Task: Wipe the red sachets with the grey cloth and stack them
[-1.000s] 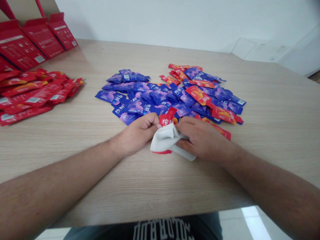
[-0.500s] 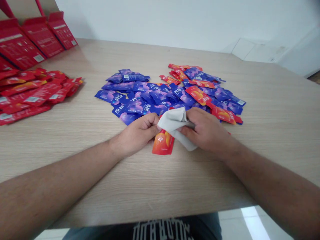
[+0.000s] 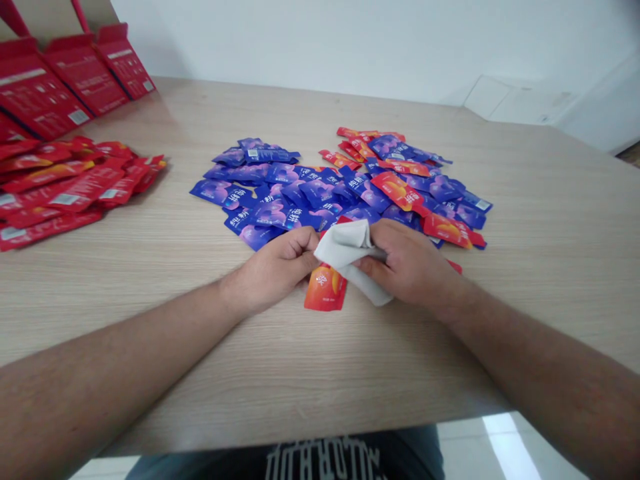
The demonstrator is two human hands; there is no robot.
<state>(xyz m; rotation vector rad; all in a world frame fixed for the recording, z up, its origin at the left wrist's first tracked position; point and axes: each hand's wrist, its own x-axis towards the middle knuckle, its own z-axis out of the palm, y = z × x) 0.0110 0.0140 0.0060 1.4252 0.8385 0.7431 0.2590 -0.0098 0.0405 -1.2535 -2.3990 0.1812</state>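
The person's left hand [image 3: 275,267] and right hand [image 3: 407,263] are both closed, pinching a crumpled white cloth [image 3: 345,250] between them just above a light wood-grain desk [image 3: 350,373]. An orange-red foil sachet [image 3: 323,288] is lying on the desk, partly under the cloth. Behind the hands, a heap of blue-purple sachets [image 3: 285,200] mixed with some red ones is spreading across the desk. Further left, a pile of red sachets [image 3: 65,187] is lying near open red cardboard cartons [image 3: 35,87].
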